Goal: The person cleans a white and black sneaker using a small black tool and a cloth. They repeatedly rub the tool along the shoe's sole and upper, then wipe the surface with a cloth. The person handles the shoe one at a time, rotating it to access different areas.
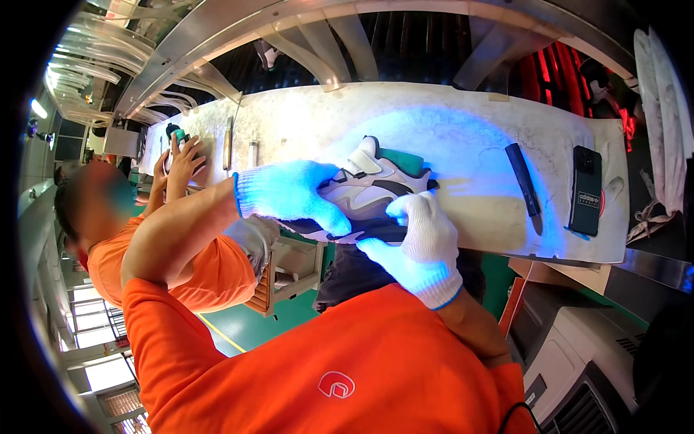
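A sneaker (372,194) in white, grey and black, with green material at its opening, lies on its side under blue light at the table's near edge. My left hand (289,194), in a white knit glove, grips one end of it, the thumb pressed across its side. My right hand (423,246), gloved too, has curled fingers against the shoe's near side. Its thumb sits lower, by the sole, so the shoe's edge lies between thumb and fingers. The sneaker's underside is mostly hidden.
A dark-handled knife (523,181) and a black phone (585,192) lie to the right on the pale worktable (289,119). At left a co-worker in orange (195,271) handles a shoe. A metal frame and dark rollers run behind; a grey machine (578,354) stands lower right.
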